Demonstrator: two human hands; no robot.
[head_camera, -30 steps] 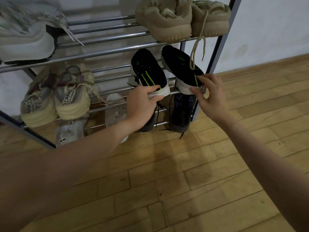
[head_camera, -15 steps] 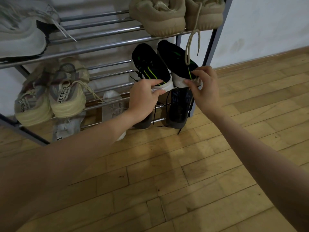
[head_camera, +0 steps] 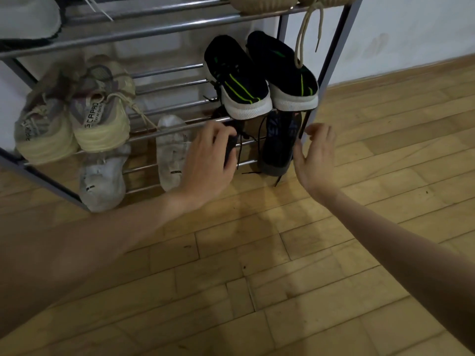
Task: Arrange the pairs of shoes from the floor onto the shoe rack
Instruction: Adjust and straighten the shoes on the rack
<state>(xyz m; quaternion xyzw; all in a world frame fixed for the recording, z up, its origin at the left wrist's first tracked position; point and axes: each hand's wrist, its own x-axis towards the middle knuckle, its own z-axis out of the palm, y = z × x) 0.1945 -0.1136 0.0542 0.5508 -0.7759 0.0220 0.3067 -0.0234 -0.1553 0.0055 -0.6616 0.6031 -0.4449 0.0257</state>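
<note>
Black sneakers (head_camera: 259,78) with green stripes and white soles sit heels-out on the shoe rack's (head_camera: 164,27) middle shelf, upper centre; left hand (head_camera: 208,160) and right hand (head_camera: 314,155) hover released below.

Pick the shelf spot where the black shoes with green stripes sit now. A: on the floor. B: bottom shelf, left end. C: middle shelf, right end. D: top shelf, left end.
C: the black shoes rest on the middle shelf at its right end, heels outward, above the dark pair on the bottom shelf.
</note>
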